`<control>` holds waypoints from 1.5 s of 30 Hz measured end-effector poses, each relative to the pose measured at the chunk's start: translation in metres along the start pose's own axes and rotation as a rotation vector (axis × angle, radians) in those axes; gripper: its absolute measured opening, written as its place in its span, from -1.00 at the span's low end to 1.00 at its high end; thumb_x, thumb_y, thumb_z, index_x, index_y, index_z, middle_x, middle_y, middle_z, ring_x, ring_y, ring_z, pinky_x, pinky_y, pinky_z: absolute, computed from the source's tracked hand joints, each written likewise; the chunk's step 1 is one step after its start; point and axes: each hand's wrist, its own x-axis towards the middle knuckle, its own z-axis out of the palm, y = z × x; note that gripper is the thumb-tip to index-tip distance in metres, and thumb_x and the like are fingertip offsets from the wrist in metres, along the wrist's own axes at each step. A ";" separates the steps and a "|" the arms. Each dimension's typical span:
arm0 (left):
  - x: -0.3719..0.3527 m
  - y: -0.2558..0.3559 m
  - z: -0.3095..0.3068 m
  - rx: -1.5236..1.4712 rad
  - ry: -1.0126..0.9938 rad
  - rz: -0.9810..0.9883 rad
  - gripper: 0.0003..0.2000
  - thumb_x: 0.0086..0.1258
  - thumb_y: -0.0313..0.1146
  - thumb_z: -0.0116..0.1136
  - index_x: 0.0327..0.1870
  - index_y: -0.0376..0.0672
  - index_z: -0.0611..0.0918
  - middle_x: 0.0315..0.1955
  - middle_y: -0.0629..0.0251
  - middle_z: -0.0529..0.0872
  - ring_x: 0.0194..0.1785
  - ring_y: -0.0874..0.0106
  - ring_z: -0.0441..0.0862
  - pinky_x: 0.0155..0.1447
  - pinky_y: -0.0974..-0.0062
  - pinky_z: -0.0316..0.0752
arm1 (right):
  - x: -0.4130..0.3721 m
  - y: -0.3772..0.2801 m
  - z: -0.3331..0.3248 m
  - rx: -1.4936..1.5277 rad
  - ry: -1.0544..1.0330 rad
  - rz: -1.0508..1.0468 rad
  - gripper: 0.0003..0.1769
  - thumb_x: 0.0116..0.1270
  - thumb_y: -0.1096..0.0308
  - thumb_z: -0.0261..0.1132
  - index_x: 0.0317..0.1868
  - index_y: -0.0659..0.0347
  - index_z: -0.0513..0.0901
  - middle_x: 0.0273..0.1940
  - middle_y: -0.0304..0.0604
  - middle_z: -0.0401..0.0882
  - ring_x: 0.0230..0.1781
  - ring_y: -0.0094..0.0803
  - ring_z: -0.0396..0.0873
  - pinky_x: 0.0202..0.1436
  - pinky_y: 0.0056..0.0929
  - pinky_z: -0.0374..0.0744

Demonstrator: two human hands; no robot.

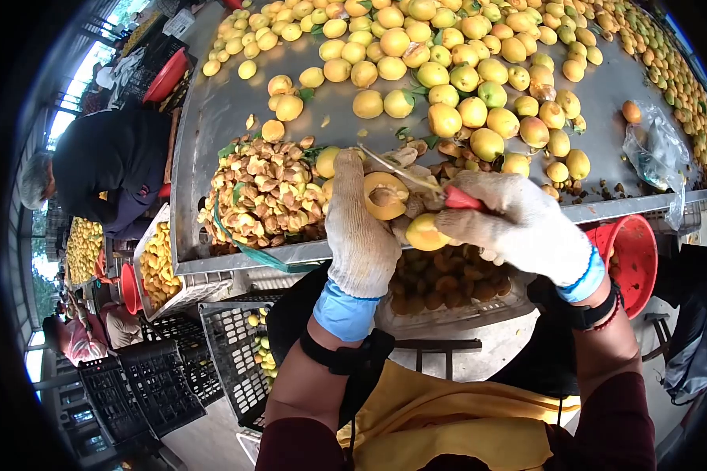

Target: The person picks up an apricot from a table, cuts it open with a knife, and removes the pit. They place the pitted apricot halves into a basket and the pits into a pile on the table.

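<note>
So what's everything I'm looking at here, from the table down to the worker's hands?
whole fruits: many, yellow, spread over the table top
metal table: one, grey, across the upper view
pits: one heap, brown, table's near edge, left
plastic bag: one, clear, table's right end
bucket: one, red, below the table, right
crates: several, black, floor lower left
co-worker: one, dark clothes, far left
halved fruit: one, orange-yellow, in the left hand
knife: one, red handle, in the right hand
left hand: one, white glove, blue cuff
right hand: one, white glove, blue cuff
</note>
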 end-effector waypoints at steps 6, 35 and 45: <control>-0.006 0.000 0.006 -0.098 0.069 -0.176 -0.34 0.65 0.37 -0.22 0.09 -0.12 0.62 0.02 -0.02 0.78 -0.37 0.29 0.75 -0.60 0.60 0.41 | 0.008 0.007 -0.008 0.585 0.576 -0.383 -0.68 0.62 0.27 0.22 0.07 0.41 0.68 -0.40 -0.33 0.62 -0.60 -0.65 0.47 -0.52 -0.64 0.49; 0.004 -0.025 0.045 0.447 0.154 0.077 -0.68 0.71 -0.12 0.10 -0.04 -0.26 0.62 -0.29 0.31 0.66 -0.41 0.58 0.62 -0.41 0.61 0.51 | 0.058 -0.001 0.021 1.263 0.250 -0.510 -0.48 0.71 -0.18 0.04 -0.38 -0.04 0.47 -0.66 -0.56 0.18 -0.78 -0.69 0.16 -0.72 -0.57 0.19; 0.046 -0.003 0.026 0.361 0.258 0.186 -0.37 0.68 0.22 -0.12 -0.12 -0.28 0.69 -0.29 0.15 0.81 -0.36 0.39 0.80 -0.51 0.55 0.64 | 0.074 0.008 0.000 0.762 0.491 -0.241 -0.64 0.57 0.09 0.33 -0.12 0.28 0.75 -0.56 -0.34 0.57 -0.70 -0.65 0.44 -0.64 -0.61 0.45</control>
